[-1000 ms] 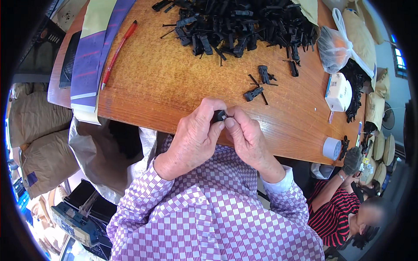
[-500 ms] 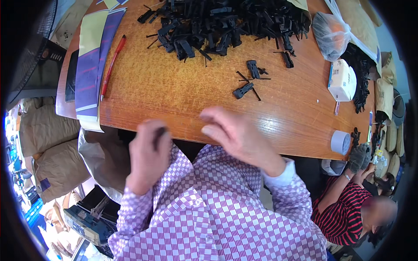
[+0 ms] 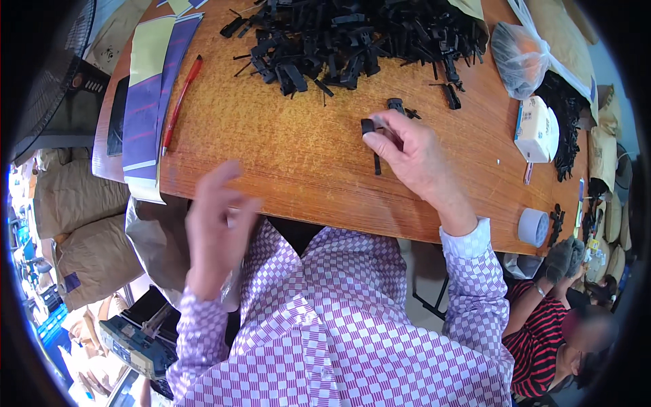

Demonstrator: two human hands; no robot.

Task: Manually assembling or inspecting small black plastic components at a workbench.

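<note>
My right hand reaches over the front half of the wooden table. Its thumb and fingers pinch a small black plastic part, from which a thin black strip hangs down. Just beyond the fingers lies another black plastic part, partly covered by the hand. My left hand is held near the table's front edge, in front of my lap. Motion smears it, but its fingers are apart and nothing shows in them. A large heap of similar black parts covers the far middle of the table.
To the left lie a red pen and purple-and-yellow paper sheets. On the right are a tissue pack, a tape roll and a clear bag. A person in a striped shirt works at the right, wearing grey gloves.
My right hand has moved forward and right from the table edge and taken hold of a loose black part. My left hand has shifted slightly left, its fingers now spread.
</note>
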